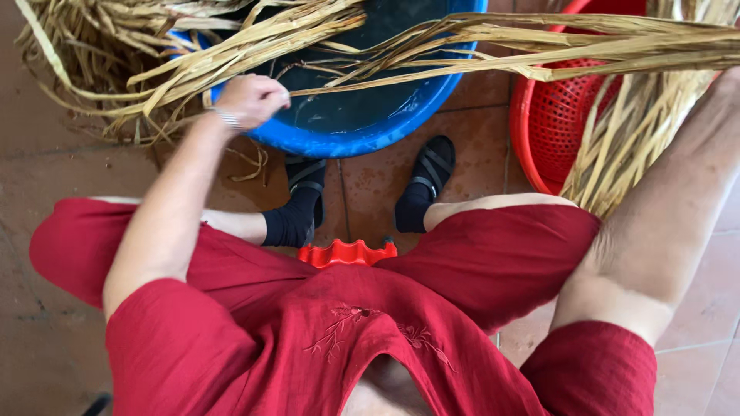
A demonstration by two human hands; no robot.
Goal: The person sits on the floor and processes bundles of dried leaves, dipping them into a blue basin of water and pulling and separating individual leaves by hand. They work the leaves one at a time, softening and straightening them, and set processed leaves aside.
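My left hand [250,100] is closed around the ends of long dried straw-coloured leaf strips [493,38] at the rim of a blue basin [362,135]. The strips stretch from that hand to the right across the basin and over a red mesh basket [555,131]. My right forearm reaches up toward the top right corner, where the hand itself is out of view behind the strips. A thicker bundle of the same dried strips [632,146] hangs down beside that arm into the basket.
A heap of dried strips [92,54] lies on the tiled floor at the upper left, partly over the basin. I sit on a low red stool [347,253], feet in black socks and sandals [428,181] by the basin. Brown tiles surround everything.
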